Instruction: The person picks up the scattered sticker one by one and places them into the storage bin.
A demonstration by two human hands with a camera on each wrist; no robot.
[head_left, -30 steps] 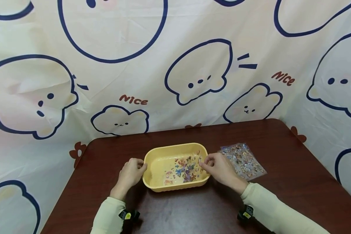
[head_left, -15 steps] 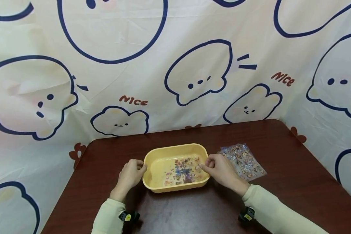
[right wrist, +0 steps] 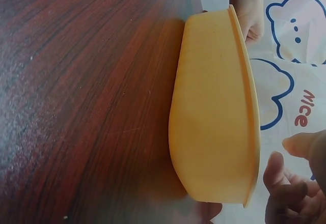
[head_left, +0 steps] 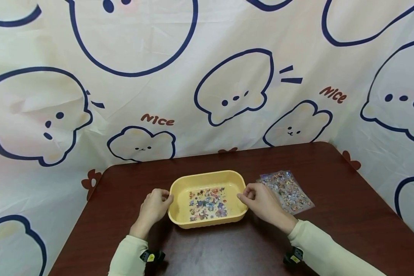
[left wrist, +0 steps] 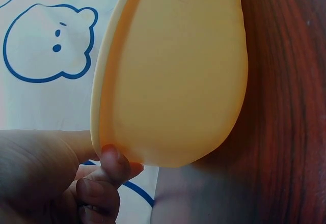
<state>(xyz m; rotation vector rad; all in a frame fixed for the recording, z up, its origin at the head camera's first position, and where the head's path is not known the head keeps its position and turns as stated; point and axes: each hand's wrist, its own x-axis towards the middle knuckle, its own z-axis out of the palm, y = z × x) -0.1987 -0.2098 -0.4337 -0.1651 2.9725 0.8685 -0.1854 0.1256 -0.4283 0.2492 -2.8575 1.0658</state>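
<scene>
A shallow yellow plastic basin (head_left: 183,184) stands on the table. Flat on its floor lies a clear sheet of small colourful stickers (head_left: 208,203). At the basin's left end my left hand (head_left: 154,205) pinches the rim, its thumb (left wrist: 114,160) against the wall in the left wrist view. My right hand (head_left: 263,201) hovers by the right end with loosely bent fingers. In the right wrist view its thumb (right wrist: 300,145) and forefinger stand apart, with a gap to the basin rim and nothing between them.
To the right of the basin, partly behind my right hand, lie more clear sticker sheets (head_left: 289,191). The dark brown wooden table (head_left: 207,249) meets a cartoon-printed cloth backdrop (head_left: 179,92) at the back and sides.
The sticker sheet, earlier raised at its right edge by my right hand, has dropped flat and shifted left in the basin. The right hand let go; the left stayed put.
</scene>
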